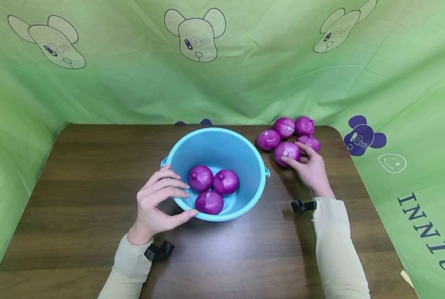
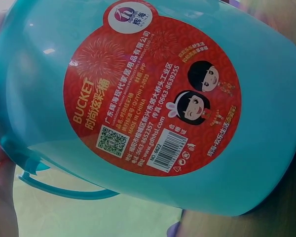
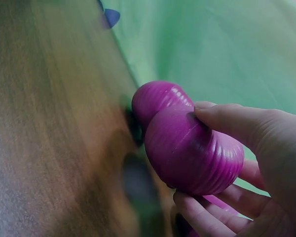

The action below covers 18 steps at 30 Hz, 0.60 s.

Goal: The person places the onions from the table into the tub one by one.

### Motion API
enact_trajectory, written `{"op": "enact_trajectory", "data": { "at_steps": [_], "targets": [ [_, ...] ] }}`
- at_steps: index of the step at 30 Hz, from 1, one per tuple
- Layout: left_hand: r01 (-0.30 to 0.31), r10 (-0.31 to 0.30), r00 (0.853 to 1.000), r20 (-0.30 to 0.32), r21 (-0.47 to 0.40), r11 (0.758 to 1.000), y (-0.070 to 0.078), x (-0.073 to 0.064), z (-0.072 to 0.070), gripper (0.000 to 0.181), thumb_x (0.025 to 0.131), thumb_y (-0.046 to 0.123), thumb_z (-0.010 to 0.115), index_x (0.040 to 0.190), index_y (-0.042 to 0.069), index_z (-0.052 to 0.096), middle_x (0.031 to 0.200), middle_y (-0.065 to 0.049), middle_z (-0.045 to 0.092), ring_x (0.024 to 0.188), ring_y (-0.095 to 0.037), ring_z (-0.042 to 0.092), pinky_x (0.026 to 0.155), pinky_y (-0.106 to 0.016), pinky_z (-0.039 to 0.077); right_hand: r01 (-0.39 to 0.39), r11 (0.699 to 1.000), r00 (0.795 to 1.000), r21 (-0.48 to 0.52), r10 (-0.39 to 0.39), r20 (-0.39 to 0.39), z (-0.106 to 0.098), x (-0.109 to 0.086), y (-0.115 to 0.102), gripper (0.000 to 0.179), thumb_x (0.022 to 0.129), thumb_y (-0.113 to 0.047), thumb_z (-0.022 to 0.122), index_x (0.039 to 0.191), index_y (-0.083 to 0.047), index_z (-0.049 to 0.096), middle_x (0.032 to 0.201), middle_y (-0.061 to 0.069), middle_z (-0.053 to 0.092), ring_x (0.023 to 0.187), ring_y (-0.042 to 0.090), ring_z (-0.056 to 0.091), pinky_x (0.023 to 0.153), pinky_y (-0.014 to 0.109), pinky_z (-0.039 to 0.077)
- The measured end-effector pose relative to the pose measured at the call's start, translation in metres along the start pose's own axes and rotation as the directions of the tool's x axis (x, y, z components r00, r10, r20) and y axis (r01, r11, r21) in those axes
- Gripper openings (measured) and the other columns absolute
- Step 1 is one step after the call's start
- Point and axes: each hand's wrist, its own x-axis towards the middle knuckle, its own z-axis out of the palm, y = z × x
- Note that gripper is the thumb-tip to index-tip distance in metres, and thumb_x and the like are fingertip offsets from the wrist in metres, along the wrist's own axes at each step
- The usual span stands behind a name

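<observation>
Against a round light-blue plastic bucket [image 1: 216, 145], the left hand [image 1: 160, 201] rests, loosely spread, and the right hand [image 1: 311, 169] pinches a glossy, round purple onion [image 1: 287, 153]!

Under the left hand [image 1: 160, 201] and right hand [image 1: 310, 168] we see a brown wood-grain table [image 1: 80, 195]; beyond both, creased green cloth [image 1: 245, 91] hangs, printed with big-eared cartoon heads [image 1: 198, 39], and outward of the right hand we find dark lettering [image 1: 426, 229].

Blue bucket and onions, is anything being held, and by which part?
Yes: the right hand holds one purple onion by its sides, between thumb and fingers, and the left hand holds the bucket by its rim, at the near left.
</observation>
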Motion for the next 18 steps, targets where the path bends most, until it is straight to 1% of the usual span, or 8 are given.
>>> {"op": "enact_trajectory", "data": {
  "at_steps": [4,8,15,18],
  "targets": [
    [0.003,-0.003,1.0,-0.002,-0.005,1.0,0.0,0.0,0.0,0.042,0.081,0.045,0.084,0.081,0.004,0.076,0.081,-0.01,0.073,0.086,-0.031,0.065,0.106,-0.053,0.046,0.027,0.999,0.999,0.017,-0.027,-0.018,0.0,-0.001,-0.003,0.073,0.091,-0.028,0.079,0.151,-0.002,0.046,0.143,0.024,0.053,0.119,0.04,0.06,0.093,0.022,0.052],
    [0.002,-0.002,1.0,-0.004,-0.004,1.0,0.0,-0.001,0.0,0.042,0.081,0.045,0.084,0.081,0.004,0.076,0.081,-0.011,0.073,0.086,-0.031,0.065,0.106,-0.053,0.045,0.049,0.998,0.998,0.027,-0.048,-0.033,0.001,-0.001,-0.006,0.072,0.09,-0.025,0.08,0.15,-0.003,0.047,0.144,0.022,0.052,0.117,0.038,0.06,0.092,0.02,0.052],
    [-0.001,0.001,1.0,-0.008,-0.004,1.0,0.0,-0.001,0.001,0.041,0.082,0.045,0.084,0.08,0.004,0.076,0.082,-0.011,0.072,0.086,-0.031,0.065,0.107,-0.053,0.045,0.062,0.997,0.998,0.05,-0.06,-0.037,0.001,-0.004,-0.013,0.07,0.09,-0.021,0.081,0.149,-0.003,0.048,0.147,0.018,0.05,0.117,0.034,0.061,0.089,0.016,0.051],
    [-0.001,0.001,1.0,-0.011,-0.005,1.0,0.0,-0.001,0.0,0.041,0.082,0.044,0.084,0.08,0.005,0.076,0.082,-0.011,0.072,0.087,-0.031,0.065,0.107,-0.053,0.045,0.069,0.996,0.997,0.052,-0.067,-0.037,0.001,-0.003,-0.017,0.071,0.089,-0.019,0.081,0.15,-0.005,0.048,0.149,0.017,0.049,0.117,0.034,0.061,0.089,0.016,0.051]
  ]
}}
